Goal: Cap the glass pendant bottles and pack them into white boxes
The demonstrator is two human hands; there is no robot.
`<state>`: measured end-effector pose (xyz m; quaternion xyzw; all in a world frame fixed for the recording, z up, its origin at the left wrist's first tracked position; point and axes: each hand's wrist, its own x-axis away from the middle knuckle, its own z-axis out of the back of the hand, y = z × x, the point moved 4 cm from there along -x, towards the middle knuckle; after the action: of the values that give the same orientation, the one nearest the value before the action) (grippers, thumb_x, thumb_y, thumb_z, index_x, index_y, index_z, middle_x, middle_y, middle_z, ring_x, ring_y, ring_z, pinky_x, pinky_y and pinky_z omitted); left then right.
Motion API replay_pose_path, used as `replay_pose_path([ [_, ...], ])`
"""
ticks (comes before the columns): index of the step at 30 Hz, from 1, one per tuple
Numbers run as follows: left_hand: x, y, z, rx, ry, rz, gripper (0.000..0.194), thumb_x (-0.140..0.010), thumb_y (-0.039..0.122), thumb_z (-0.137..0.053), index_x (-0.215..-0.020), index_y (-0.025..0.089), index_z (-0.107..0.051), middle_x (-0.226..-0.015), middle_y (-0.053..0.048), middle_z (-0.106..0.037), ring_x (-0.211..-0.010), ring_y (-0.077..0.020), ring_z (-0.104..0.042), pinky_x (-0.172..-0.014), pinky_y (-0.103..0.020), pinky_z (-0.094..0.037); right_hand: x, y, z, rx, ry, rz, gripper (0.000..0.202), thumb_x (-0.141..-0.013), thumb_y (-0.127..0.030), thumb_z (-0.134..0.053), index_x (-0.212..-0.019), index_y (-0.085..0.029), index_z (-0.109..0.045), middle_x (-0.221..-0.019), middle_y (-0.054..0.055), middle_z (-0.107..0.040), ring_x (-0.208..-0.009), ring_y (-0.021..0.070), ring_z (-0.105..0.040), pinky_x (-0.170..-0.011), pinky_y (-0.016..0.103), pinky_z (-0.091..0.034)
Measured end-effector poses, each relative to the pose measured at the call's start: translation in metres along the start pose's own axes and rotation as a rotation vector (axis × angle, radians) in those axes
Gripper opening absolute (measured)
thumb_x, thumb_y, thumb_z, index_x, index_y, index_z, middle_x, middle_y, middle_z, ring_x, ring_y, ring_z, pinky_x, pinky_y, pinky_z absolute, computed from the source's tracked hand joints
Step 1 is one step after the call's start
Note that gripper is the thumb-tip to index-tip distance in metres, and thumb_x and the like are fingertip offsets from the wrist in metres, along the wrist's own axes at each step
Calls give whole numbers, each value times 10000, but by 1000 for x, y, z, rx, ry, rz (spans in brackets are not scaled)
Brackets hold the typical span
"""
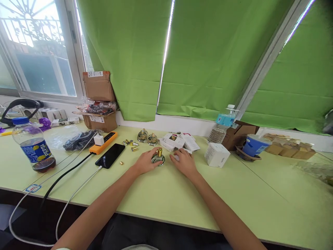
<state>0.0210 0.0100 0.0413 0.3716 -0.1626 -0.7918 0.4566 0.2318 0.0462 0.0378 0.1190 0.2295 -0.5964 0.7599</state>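
Observation:
My left hand (pixel 146 161) wraps around a small round glass perfume bottle (pixel 158 159) with a gold cap, standing on the pale green table (pixel 166 194). My right hand (pixel 184 162) rests on the table just right of the bottle, fingers curled over a small white object; I cannot tell whether it grips it. Two more round bottles (pixel 147 136) without caps stand behind. Several gold caps (pixel 130 144) lie loose to the left. Small white and pink boxes (pixel 179 141) lie behind my right hand.
A black phone (pixel 110 155) lies beside an orange power strip (pixel 103 142) with cables over the front edge. A Pepsi bottle (pixel 33 146) stands far left, a cardboard box (pixel 99 101) at the window. A water bottle (pixel 223 125), white cube box (pixel 216 155) and blue tub (pixel 254 145) sit right.

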Motion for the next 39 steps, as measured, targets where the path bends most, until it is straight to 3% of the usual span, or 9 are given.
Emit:
replay_pose_path([
  [2, 0, -1, 0, -18, -1, -3, 589, -805, 419, -646, -1356, 315, -467, -1129, -8, -661, -1025, -223, -609, -834, -302, -465, -2, 2, 6, 3, -16, -44, 435, -934, -481, -421, -722, -196, -672, -920, 83, -656, -893, 230, -612, -876, 378, -389],
  [4, -1, -4, -2, -45, -7, -4, 568, -808, 458, -636, -1331, 297, -483, -1110, -16, -664, -996, -225, -613, -817, -306, -468, -2, 6, 12, 27, 13, -93, 459, -948, -459, -389, -680, -196, -652, -869, 75, -652, -856, 227, -614, -856, 376, -387],
  [8, -2, -13, -8, -104, -32, -4, 525, -785, 522, -646, -1225, 251, -556, -1100, -48, -666, -985, -250, -614, -835, -337, -467, 0, 20, 16, 116, 104, -252, 365, -874, -505, -513, -1007, -203, -668, -1070, 131, -614, -1057, 321, -555, -874, 431, -391],
  [11, -3, -17, -11, -121, -45, 0, 511, -779, 520, -652, -1195, 235, -570, -1134, -60, -660, -1027, -262, -605, -880, -355, -459, 0, 32, 6, 74, -17, -349, 534, -799, -506, -593, -1218, -176, -574, -1189, 177, -548, -1124, 363, -512, -856, 444, -420],
  [15, -3, -16, -10, -112, -49, 27, 492, -781, 516, -651, -1173, 232, -564, -1151, -61, -651, -1047, -257, -596, -889, -344, -454, -3, 31, -4, -127, -221, -168, 569, -771, -358, -593, -1313, -223, -488, -1306, 124, -492, -1162, 309, -507, -901, 400, -422],
  [19, -4, -16, -9, -95, -25, 51, 467, -778, 505, -659, -1144, 242, -535, -1071, -50, -659, -972, -246, -610, -802, -326, -464, 1, 11, -3, -235, -289, 102, 567, -756, -256, -572, -1316, -271, -478, -1385, 80, -458, -1206, 268, -488, -955, 387, -395],
  [22, -6, -20, -9, -90, 24, 70, 433, -784, 469, -665, -1120, 235, -526, -1012, -51, -661, -938, -250, -612, -755, -321, -459, 5, -2, -2, -207, -228, 134, 599, -810, -313, -556, -1388, -265, -406, -1402, 102, -460, -1235, 289, -473, -999, 441, -363],
  [27, -9, -29, -7, -74, 71, 111, 408, -780, 428, -675, -1099, 215, -535, -958, -56, -661, -890, -245, -610, -742, -320, -448, 8, -11, -4, -196, -138, 88, 733, -819, -574, -582, -1431, -232, -366, -1300, 138, -540, -1196, 307, -512, -1006, 448, -373],
  [39, -8, -23, 5, 238, 151, 42, 346, -781, 355, -683, -1065, 192, -573, -991, -35, -660, -897, -183, -609, -817, -333, -483, 5, -8, 11, -692, 44, 193, 587, -874, -565, -551, -1360, -252, -447, -1347, 108, -522, -1217, 254, -515, -1032, 427, -421],
])
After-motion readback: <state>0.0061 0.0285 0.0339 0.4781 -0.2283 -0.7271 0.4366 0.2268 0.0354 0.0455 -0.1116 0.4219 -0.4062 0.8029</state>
